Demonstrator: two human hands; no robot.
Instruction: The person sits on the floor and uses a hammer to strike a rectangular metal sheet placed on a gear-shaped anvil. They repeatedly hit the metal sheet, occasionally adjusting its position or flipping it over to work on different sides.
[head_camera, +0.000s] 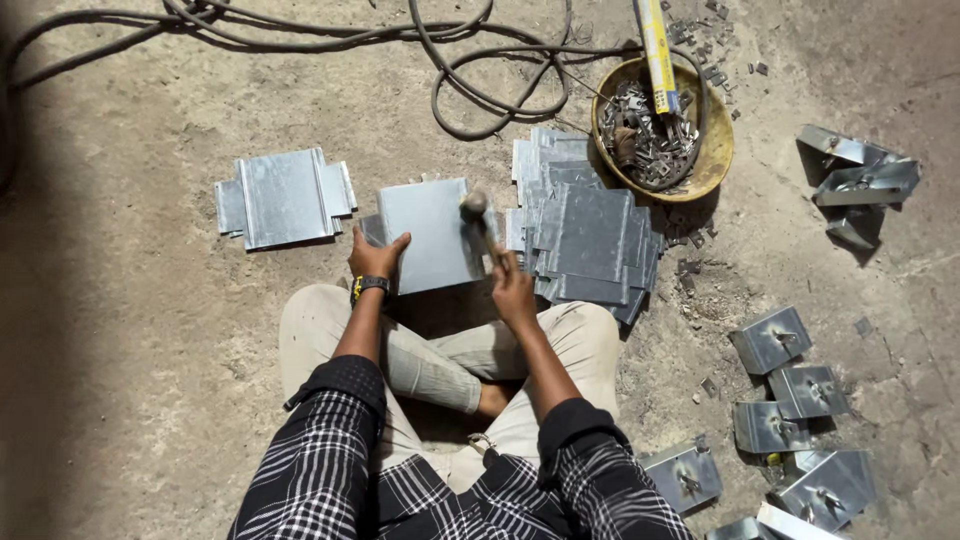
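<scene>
galvanised sheet-metal plate (432, 235), likely stiff, light, sharp-edged: pinned at near edge by left hand (375, 258); right hand (512, 290) gripping hammer (478, 222) beside it.

Shirt: black-and-white check, fine grid lines on dark ground, long sleeves pushed up past the elbows and bunched into dark cuffs there. Forearms bare below. Left hand (377, 256) bare; wristwatch (369, 286) on that wrist, black band with a small yellow mark at one edge. Right hand (513, 290) bare, no ring or band visible. Trousers (440, 365) pale beige, loose, creased at the knees. One bare foot shows between the legs.
</scene>
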